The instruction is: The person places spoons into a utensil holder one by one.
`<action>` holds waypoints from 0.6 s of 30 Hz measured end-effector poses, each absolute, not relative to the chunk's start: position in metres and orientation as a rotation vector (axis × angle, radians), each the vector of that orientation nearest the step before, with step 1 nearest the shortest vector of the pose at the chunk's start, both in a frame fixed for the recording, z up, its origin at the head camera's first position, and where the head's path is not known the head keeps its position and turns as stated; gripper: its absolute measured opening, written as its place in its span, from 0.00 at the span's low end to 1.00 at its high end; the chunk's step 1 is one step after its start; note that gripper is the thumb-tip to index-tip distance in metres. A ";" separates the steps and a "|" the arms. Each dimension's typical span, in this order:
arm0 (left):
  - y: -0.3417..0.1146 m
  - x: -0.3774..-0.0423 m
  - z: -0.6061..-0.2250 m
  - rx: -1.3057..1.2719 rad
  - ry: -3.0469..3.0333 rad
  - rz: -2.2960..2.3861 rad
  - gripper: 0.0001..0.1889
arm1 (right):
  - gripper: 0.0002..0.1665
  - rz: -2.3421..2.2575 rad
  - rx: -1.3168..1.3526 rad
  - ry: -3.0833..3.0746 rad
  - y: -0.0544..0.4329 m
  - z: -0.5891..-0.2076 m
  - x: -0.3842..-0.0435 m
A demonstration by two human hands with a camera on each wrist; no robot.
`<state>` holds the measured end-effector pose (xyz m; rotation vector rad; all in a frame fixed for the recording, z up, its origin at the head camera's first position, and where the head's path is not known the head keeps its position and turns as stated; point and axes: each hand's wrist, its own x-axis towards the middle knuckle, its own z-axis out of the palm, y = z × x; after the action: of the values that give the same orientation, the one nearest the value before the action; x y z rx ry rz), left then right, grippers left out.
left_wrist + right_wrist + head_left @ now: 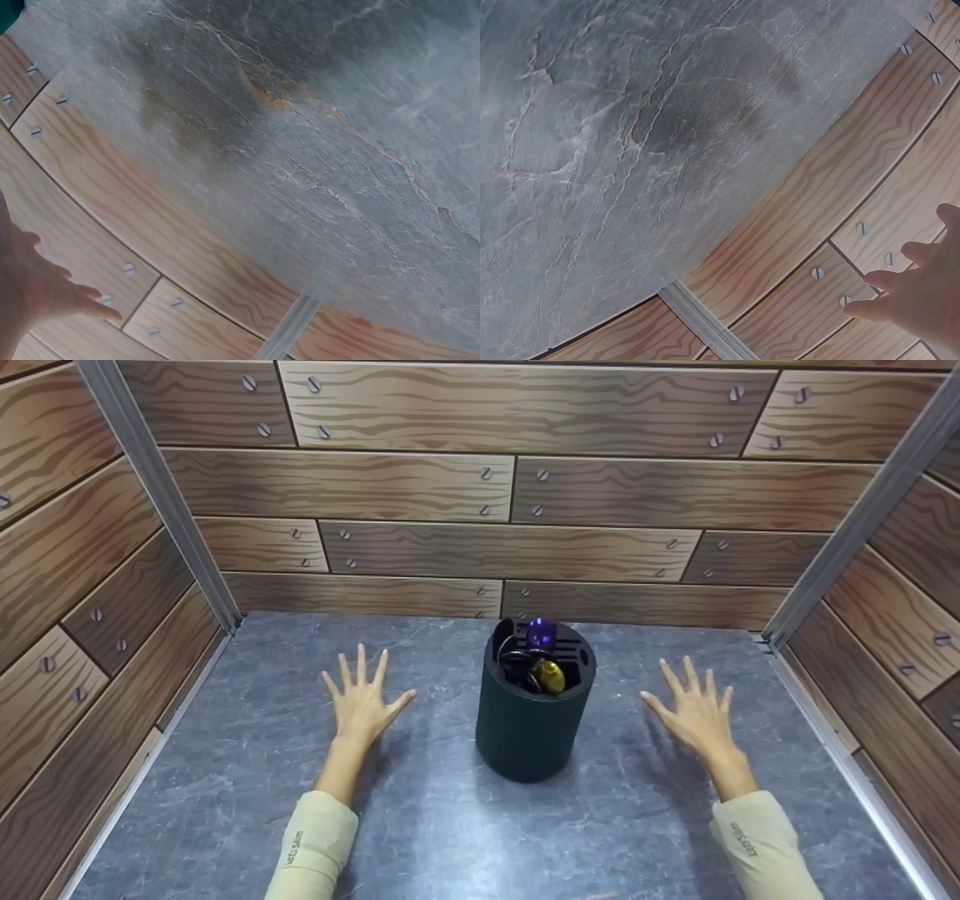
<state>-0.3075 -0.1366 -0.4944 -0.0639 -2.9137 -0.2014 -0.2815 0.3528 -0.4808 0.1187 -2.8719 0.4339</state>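
A dark green cylindrical holder (529, 735) with a slotted black top stands upright on the grey marbled table. Out of its top show a shiny purple rounded piece (541, 634), a gold rounded piece (550, 676) and some black looped parts, whose kind I cannot tell. To the left of the holder, my left hand (361, 709) is spread with straight fingers and holds nothing. On the other side my right hand (697, 716) is spread the same way, apart from the holder. Each wrist view catches its own hand, the left hand (45, 281) and the right hand (919, 281), at the frame's edge.
The table (262, 825) has a grey stone-like surface. Wood-patterned panels (450, 487) enclose it at the back and both sides. Metal corner posts (161, 495) rise at the back left and back right, and metal strips run along the side edges.
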 end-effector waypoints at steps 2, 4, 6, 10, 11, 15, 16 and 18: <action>-0.138 -0.308 -0.495 -0.063 -2.913 -0.208 0.46 | 0.45 0.435 0.120 -2.871 0.352 -0.481 -0.281; -0.139 -0.308 -0.495 -0.065 -2.905 -0.220 0.46 | 0.44 0.438 0.122 -2.867 0.352 -0.481 -0.281; -0.140 -0.309 -0.494 -0.070 -2.900 -0.238 0.46 | 0.44 0.438 0.122 -2.866 0.351 -0.481 -0.281; -0.142 -0.308 -0.494 -0.069 -2.891 -0.247 0.45 | 0.44 0.440 0.125 -2.870 0.350 -0.482 -0.281; -0.142 -0.309 -0.494 -0.068 -2.893 -0.245 0.45 | 0.44 0.437 0.124 -2.873 0.350 -0.482 -0.281; -0.142 -0.308 -0.495 -0.065 -2.901 -0.238 0.45 | 0.45 0.433 0.121 -2.884 0.350 -0.485 -0.281; -0.142 -0.308 -0.495 -0.066 -2.901 -0.238 0.45 | 0.45 0.435 0.120 -2.885 0.350 -0.485 -0.281; -0.143 -0.308 -0.495 -0.063 -2.905 -0.241 0.45 | 0.45 0.436 0.119 -2.887 0.350 -0.486 -0.281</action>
<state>-0.3077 -0.1426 -0.4950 -0.0634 -2.9049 -0.2414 -0.2812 0.3499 -0.4855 0.1190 -2.8872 0.4360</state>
